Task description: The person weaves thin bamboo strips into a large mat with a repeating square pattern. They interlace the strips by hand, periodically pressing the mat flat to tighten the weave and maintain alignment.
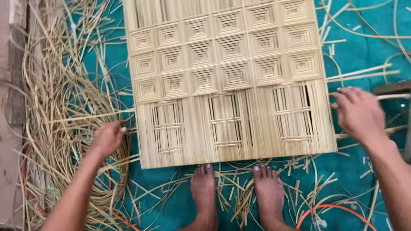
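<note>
In the head view, a large woven mat (pixel 227 81) of pale cane strips lies flat on a teal sheet (pixel 359 51). Its far part is already woven into rows of square patterns; the near part is only long parallel strips, with three open window-like gaps where a few cross strips pass. The near edge of the mat lies just before the person's two bare feet (pixel 235 188), and the toes almost touch it.

The left hand (pixel 108 139) is at the left edge of the mat, near the lower corner. Its fingers are curled together and seem to pinch a thin strip (pixel 92 115) that comes out sideways from the mat, but the picture is a little blurred, so the grip cannot be told for sure. The right hand (pixel 358 113) is at the right edge, just beside the mat. Its fingers are bent and close together over a strip end (pixel 391 96) that comes out there; whether they really close on it cannot be told.

A big heap of loose cane (pixel 60 128) lies to the left, and short cut pieces (pixel 239 196) lie around the feet. An orange cord (pixel 334 209) curves at the lower right.

As a judgement, the step in hand is working a cross strip through the unwoven near part, with both hands at the two ends. The next move calls for an even pull from both sides, so that the strip sits straight against the finished rows and the long strips do not shift.
</note>
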